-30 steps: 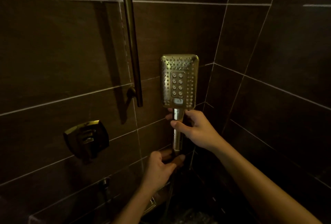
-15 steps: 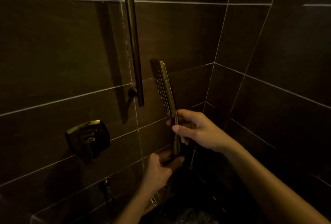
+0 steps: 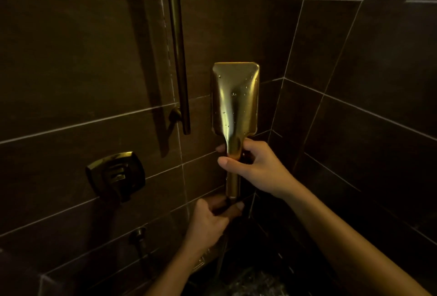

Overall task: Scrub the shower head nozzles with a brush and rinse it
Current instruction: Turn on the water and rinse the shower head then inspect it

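A rectangular gold shower head (image 3: 234, 99) stands upright in front of the dark tiled corner. Its smooth back, dotted with water drops, faces me, so the nozzles are hidden. My right hand (image 3: 256, 168) is closed around the upper part of its handle. My left hand (image 3: 212, 221) grips the bottom end of the handle, where the hose joins. No brush is in view.
A vertical slide rail (image 3: 178, 47) is fixed to the wall left of the shower head. A square valve handle (image 3: 115, 175) sits lower left, with a small hose outlet (image 3: 140, 236) beneath it. Something wet and glistening (image 3: 255, 281) lies at the bottom.
The shower head has turned about its handle: nozzle face toward me a second ago, edge-on half a second ago, back toward me now. Both hands stayed on the handle.
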